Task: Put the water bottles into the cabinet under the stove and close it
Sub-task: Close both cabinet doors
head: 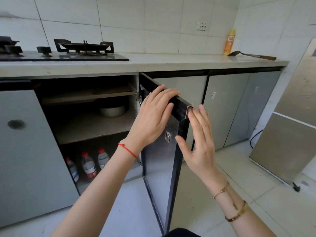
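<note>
The bottles (89, 165) are in. My left hand (153, 117) hooks over the door (160, 159) top, right hand (200, 142) flat at its edge. Closing could pinch those hooked fingers.

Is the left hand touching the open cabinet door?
Touching. In the head view the left hand lays its fingers over the top edge of the cabinet door, thumb on its near face.

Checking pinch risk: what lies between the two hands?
In the head view, the top corner of the open cabinet door lies between them; the left hand holds its top edge, the right hand is open beside it.
</note>
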The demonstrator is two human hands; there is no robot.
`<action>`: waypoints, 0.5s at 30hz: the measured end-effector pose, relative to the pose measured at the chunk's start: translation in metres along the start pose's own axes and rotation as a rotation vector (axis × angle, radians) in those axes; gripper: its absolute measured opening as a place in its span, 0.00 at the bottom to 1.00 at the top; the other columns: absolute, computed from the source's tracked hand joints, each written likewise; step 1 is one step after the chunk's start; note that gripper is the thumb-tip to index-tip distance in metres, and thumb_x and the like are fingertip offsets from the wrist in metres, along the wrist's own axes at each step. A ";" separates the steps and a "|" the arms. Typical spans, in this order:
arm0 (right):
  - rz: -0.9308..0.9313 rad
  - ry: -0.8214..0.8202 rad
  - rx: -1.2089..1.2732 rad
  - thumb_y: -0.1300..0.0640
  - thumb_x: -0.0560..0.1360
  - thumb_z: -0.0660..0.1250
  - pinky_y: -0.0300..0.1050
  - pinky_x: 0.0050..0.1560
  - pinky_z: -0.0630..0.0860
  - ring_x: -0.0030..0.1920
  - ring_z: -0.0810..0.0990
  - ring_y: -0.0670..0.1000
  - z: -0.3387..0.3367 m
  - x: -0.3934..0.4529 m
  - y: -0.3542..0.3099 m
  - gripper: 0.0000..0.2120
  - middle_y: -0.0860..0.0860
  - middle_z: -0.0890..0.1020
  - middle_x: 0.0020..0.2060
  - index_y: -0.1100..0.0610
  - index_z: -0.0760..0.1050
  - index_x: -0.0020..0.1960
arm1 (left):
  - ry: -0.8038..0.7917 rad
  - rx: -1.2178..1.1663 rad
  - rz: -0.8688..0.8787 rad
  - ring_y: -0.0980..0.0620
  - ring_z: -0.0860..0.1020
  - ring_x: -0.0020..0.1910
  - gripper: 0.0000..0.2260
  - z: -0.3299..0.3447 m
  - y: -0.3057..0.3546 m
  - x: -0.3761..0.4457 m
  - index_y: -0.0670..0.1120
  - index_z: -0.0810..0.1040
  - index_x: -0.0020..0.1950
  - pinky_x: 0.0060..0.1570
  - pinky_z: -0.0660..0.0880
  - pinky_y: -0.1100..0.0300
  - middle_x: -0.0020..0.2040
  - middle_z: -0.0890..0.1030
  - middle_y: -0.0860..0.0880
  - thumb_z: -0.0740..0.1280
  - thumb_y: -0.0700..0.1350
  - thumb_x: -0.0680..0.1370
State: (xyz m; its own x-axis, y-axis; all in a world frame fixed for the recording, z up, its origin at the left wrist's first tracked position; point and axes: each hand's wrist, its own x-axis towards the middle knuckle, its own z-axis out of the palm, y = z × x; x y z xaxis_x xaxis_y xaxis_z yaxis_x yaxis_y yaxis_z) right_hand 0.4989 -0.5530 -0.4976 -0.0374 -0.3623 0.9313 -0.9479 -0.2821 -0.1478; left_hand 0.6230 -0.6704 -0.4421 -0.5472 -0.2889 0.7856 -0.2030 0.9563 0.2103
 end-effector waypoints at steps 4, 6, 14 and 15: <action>-0.085 -0.081 0.089 0.51 0.80 0.61 0.66 0.73 0.60 0.77 0.58 0.61 0.017 0.005 -0.022 0.28 0.61 0.66 0.73 0.67 0.62 0.73 | 0.052 -0.028 -0.054 0.51 0.59 0.77 0.17 -0.024 -0.007 -0.021 0.46 0.68 0.72 0.74 0.61 0.48 0.72 0.71 0.51 0.52 0.43 0.84; -0.113 -0.126 0.158 0.52 0.80 0.62 0.66 0.74 0.58 0.78 0.57 0.61 0.028 0.008 -0.036 0.28 0.61 0.65 0.74 0.66 0.61 0.73 | 0.083 -0.057 -0.108 0.52 0.58 0.78 0.18 -0.038 -0.010 -0.036 0.45 0.66 0.74 0.75 0.60 0.49 0.74 0.68 0.51 0.52 0.42 0.85; -0.113 -0.176 0.465 0.59 0.79 0.61 0.65 0.74 0.59 0.78 0.56 0.57 0.076 0.023 -0.083 0.28 0.58 0.63 0.75 0.67 0.58 0.75 | 0.140 -0.066 -0.347 0.56 0.58 0.77 0.20 -0.072 -0.013 -0.125 0.47 0.63 0.77 0.76 0.56 0.58 0.76 0.64 0.56 0.49 0.47 0.84; -0.130 -0.179 0.464 0.58 0.80 0.60 0.65 0.74 0.59 0.78 0.56 0.57 0.081 0.025 -0.087 0.27 0.57 0.64 0.75 0.66 0.58 0.75 | 0.137 -0.060 -0.361 0.55 0.58 0.77 0.20 -0.074 -0.012 -0.135 0.47 0.63 0.77 0.76 0.56 0.59 0.76 0.64 0.57 0.50 0.47 0.84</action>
State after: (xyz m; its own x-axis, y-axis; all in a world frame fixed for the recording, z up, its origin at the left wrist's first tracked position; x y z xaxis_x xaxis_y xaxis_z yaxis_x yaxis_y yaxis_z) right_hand 0.6058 -0.6094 -0.4881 0.1649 -0.4333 0.8860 -0.6992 -0.6850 -0.2049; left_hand 0.7596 -0.6398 -0.5079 -0.3349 -0.6024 0.7246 -0.3127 0.7964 0.5176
